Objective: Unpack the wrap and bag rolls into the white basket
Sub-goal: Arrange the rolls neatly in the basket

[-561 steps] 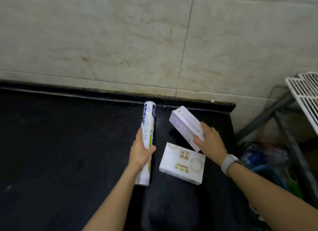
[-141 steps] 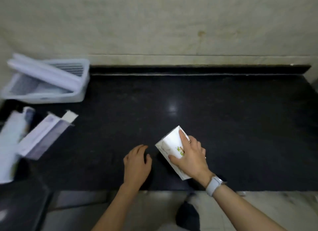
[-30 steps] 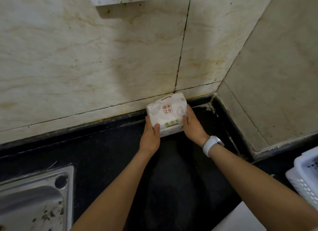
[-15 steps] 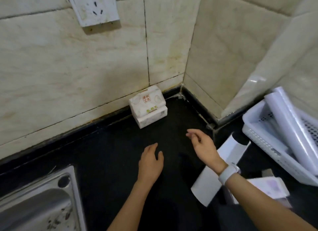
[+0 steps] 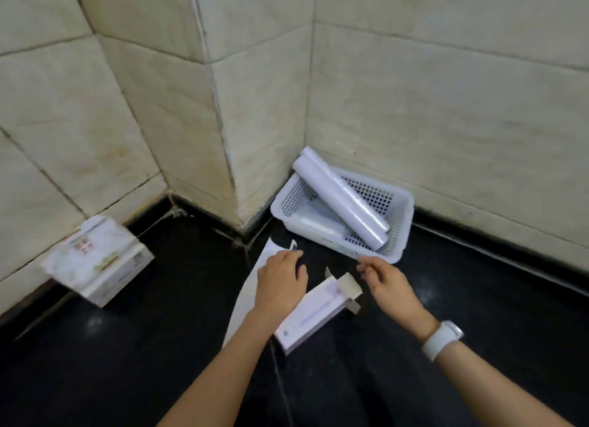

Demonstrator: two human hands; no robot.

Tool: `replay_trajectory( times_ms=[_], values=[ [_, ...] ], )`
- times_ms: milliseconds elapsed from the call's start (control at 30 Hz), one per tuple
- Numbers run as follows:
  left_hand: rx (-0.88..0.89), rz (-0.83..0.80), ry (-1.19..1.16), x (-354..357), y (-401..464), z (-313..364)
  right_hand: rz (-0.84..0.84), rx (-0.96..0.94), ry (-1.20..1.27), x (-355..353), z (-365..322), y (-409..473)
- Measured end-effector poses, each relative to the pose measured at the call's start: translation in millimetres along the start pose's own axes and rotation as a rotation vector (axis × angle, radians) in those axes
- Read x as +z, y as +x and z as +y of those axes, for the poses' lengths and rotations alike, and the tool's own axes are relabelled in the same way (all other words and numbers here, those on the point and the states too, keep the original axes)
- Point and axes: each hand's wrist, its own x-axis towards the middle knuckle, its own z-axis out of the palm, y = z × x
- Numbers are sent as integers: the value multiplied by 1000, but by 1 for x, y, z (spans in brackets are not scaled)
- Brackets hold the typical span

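Note:
The white perforated basket (image 5: 402, 226) stands on the black counter against the wall corner. A long white roll (image 5: 341, 195) leans across it, one end over the rim, and a second roll (image 5: 318, 224) lies in the bottom. In front of the basket lie an opened white carton (image 5: 310, 315) with its end flap up and a flat white wrapper sheet (image 5: 247, 294). My left hand (image 5: 282, 281) hovers over the sheet and carton, fingers loosely bent, holding nothing. To the right of the carton's flap, my right hand (image 5: 389, 283) hovers with relaxed fingers, empty too.
A white tissue pack (image 5: 98, 262) stands at the left against the tiled wall. A tiled pillar corner (image 5: 236, 171) juts out between the pack and the basket. The black counter (image 5: 127, 363) stretches toward me.
The view has swung right, bringing the basket to the centre and the tissue pack to the left. Both hands moved from mid-counter to just above the carton and the sheet.

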Motion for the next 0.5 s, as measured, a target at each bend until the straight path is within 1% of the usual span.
replay_trajectory(
  times_ms=[100,233,367,500],
  values=[
    [66,0,83,14,48,34,40,-6,-35,-32,9,36],
    [70,-45,147,35,99,55,26,-28,-169,-56,17,96],
    [76,-36,171,49,130,57,-44,-137,-334,-60,25,159],
    [115,-5,205,54,157,47,-142,-66,-375,-50,37,217]
  ],
)
